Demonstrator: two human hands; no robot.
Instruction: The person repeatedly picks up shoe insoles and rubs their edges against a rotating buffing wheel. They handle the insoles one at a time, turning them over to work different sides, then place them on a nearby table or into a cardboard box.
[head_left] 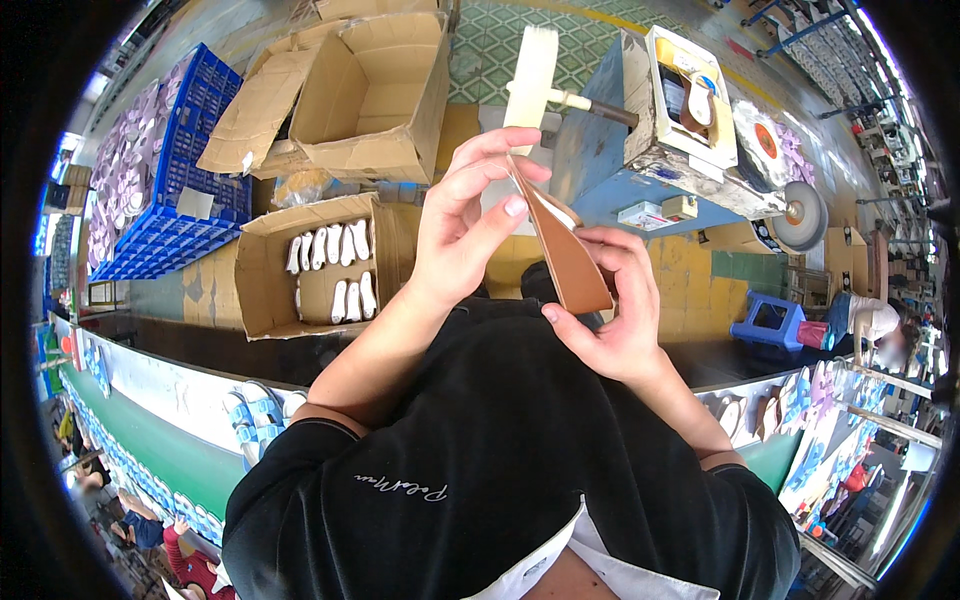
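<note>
Far left, a blue crate [212, 140] of pale purple pieces stands beside a large open cardboard box [355, 158]. Near left, blue sandals [262, 412] lie on a green-and-white tabletop [185, 440]. Right, a person [872, 320] is beside a blue stool [793, 325].

Floor [690, 265]: yellow, paint worn in patches; a blue plastic stool [765, 320] stands at right. Blue cabinet [600, 140]: top scuffed — carries a white tray [712, 158] with one brown-and-white sandal [698, 103] inside. Long green-surfaced bench [130, 430], left side — blue-and-white sandals [262, 412] lie along it.
</note>
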